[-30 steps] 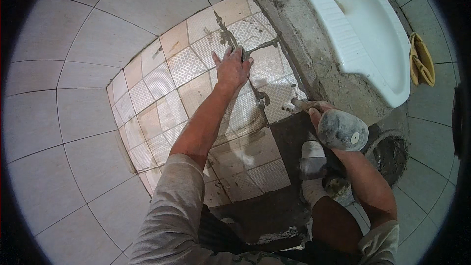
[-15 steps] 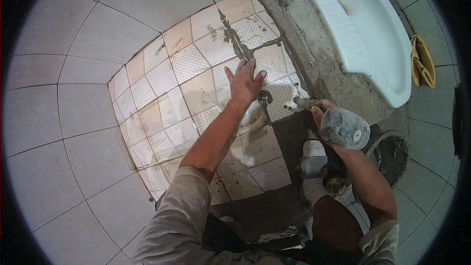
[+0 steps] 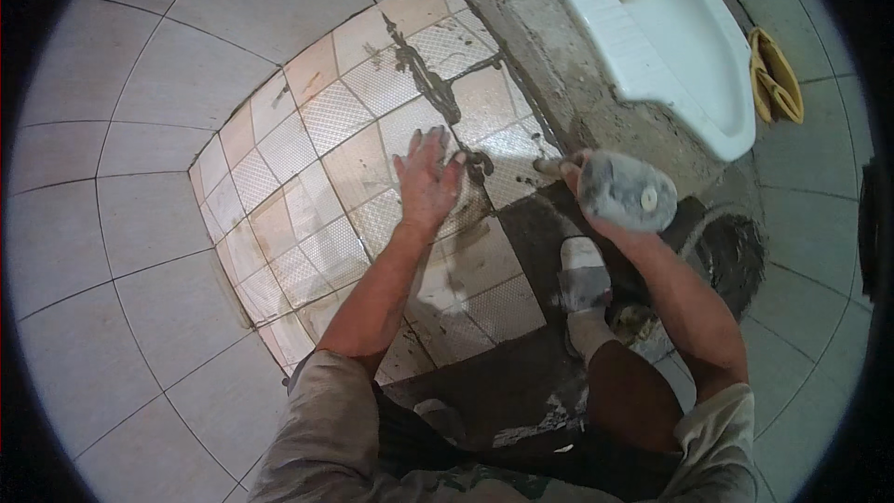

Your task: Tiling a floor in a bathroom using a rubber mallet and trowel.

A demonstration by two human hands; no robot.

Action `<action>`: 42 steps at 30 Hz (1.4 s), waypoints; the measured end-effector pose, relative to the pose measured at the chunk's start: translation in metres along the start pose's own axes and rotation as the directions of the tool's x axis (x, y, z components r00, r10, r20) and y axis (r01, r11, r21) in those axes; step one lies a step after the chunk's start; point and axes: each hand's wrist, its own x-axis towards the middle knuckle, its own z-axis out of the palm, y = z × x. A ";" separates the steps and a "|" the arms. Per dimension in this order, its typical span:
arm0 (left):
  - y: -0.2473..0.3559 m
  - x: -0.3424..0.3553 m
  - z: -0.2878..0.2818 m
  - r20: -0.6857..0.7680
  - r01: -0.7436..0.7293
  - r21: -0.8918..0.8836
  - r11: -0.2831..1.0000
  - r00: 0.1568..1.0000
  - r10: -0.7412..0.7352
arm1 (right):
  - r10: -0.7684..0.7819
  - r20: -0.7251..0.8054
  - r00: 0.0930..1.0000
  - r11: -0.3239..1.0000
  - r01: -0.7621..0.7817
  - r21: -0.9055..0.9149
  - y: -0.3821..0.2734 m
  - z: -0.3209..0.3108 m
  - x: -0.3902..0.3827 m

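My left hand [image 3: 430, 179] lies palm down on a patterned floor tile [image 3: 396, 144], fingers spread, with nothing in it. Just beyond its fingertips a grey streak of wet mortar [image 3: 426, 82] runs along a tile joint, and a dark mortar blob [image 3: 480, 164] sits to its right. My right hand [image 3: 579, 170] is wrapped round what looks like a mallet [image 3: 626, 191] with a rounded, grey-white smeared head. Its handle end points left over a tile near the edge of the tiled area. The mallet's head covers part of that hand.
A white squat toilet [image 3: 684, 65] is set in rough concrete [image 3: 531, 47] at the far right, beside a yellow glove-like item [image 3: 775, 79]. Near my right forearm stands a round mortar-caked bucket [image 3: 731, 247]. Large pale tiles [image 3: 186, 74] cover the wall at left; my shod foot [image 3: 585, 275] rests on dark bare ground.
My left hand has drawn back toward me from the mortar streak, uncovering its near end. The whole view has shifted slightly; my right hand keeps its hold on the mallet.
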 end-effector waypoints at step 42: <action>0.071 -0.085 -0.102 0.109 0.060 -0.557 0.829 0.994 0.001 | 0.726 -0.497 0.476 0.681 -0.603 0.416 -0.064 -0.088 -0.254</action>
